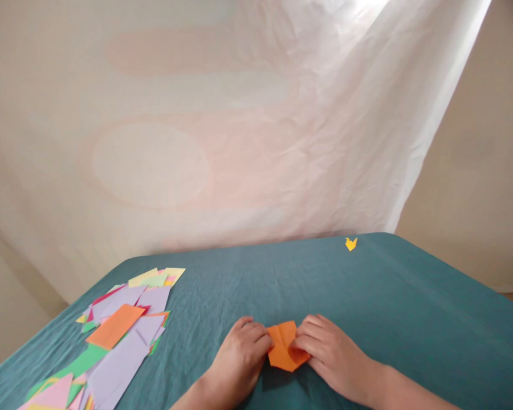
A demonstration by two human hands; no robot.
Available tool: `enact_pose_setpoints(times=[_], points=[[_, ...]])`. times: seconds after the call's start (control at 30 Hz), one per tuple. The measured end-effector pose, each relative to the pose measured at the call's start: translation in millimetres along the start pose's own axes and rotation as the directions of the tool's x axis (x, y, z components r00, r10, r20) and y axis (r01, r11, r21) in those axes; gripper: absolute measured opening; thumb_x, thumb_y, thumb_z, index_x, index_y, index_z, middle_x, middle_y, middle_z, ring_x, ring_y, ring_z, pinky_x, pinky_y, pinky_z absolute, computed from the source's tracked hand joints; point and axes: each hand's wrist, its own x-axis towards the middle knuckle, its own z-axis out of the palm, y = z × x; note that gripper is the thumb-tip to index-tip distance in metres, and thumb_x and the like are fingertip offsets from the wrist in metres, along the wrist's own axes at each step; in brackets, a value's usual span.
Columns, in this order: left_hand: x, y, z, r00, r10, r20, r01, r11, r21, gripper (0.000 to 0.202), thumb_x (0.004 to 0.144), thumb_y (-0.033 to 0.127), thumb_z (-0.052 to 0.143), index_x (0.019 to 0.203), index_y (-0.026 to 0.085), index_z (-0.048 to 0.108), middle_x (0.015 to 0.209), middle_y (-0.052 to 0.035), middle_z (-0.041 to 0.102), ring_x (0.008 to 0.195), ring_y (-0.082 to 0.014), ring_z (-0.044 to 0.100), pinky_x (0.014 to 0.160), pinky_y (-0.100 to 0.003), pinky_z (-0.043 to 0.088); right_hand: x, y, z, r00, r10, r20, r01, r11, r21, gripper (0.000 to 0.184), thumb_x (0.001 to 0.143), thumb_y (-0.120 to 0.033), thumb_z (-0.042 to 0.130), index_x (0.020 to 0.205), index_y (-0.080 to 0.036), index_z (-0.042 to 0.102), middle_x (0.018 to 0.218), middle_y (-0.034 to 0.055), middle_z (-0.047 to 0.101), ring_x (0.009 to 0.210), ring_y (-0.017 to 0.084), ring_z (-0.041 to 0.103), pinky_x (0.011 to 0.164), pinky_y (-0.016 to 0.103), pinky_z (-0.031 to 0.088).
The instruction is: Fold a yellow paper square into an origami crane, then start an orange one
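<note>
An orange sheet of origami paper (287,360), creased and partly folded, is held just over the front middle of the table. My left hand (244,356) grips its left edge, fingers curled and thumb side against the paper. On the opposite side my right hand (331,356) pinches the right part of the sheet, with fingertips reaching in over its middle. The paper's right edge curls up a little under those fingers. Parts of both thumbs are hidden.
A spread pile of coloured paper sheets (119,361) in lilac, orange, green, pink and yellow covers the table's left side. A small yellow folded paper bird (351,244) stands near the far right edge. Dark green cloth (393,302) covers the table; a pale curtain (248,142) hangs behind.
</note>
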Motion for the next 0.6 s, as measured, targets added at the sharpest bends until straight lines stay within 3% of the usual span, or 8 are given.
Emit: enact_pose_setpoints(times=[0.17,0.33,0.47,0.6], points=[[-2,1,1.3,0.988,-0.125,0.087,0.134,0.985,-0.108,0.025,0.082,0.007,0.045,0.088,0.024,0.063,0.095,-0.0026,0.068,0.094,-0.0192,0.061,0.098,-0.045,0.037,0,12,7,0.997,0.081,-0.020,-0.079,0.995,0.065,0.011,0.088,-0.018,0.057,0.082,-0.021,0.066,0.083,0.0015,0.061,0.083,0.017,0.053,0.077,0.031,0.038],[-3,8,2.5,0.955,-0.275,0.113,0.291,0.942,-0.170,0.019,0.079,0.010,0.053,0.089,0.023,0.063,0.106,-0.0041,0.067,0.110,-0.0239,0.056,0.100,-0.046,0.036,0,13,8,0.988,0.150,-0.036,-0.146,0.983,0.109,0.010,0.087,-0.023,0.060,0.078,-0.020,0.065,0.081,0.0005,0.061,0.080,0.015,0.053,0.075,0.029,0.038],[-3,11,6.0,0.927,-0.368,0.078,0.376,0.905,-0.199,0.021,0.078,0.016,0.059,0.098,0.024,0.065,0.112,-0.0050,0.066,0.115,-0.0268,0.053,0.099,-0.047,0.038,3,13,11,0.966,0.253,-0.057,-0.241,0.958,0.157,0.020,0.087,-0.027,0.059,0.070,-0.018,0.061,0.078,0.0001,0.060,0.077,0.014,0.054,0.071,0.026,0.038],[1,12,8.3,0.895,-0.446,0.008,0.441,0.882,-0.165,0.009,0.080,0.022,0.058,0.074,0.019,0.065,0.110,-0.0057,0.063,0.105,-0.0246,0.055,0.090,-0.042,0.041,7,10,15,0.926,0.367,-0.083,-0.360,0.928,0.092,0.023,0.089,-0.027,0.055,0.067,-0.019,0.060,0.073,-0.0001,0.059,0.075,0.016,0.053,0.070,0.028,0.037]])
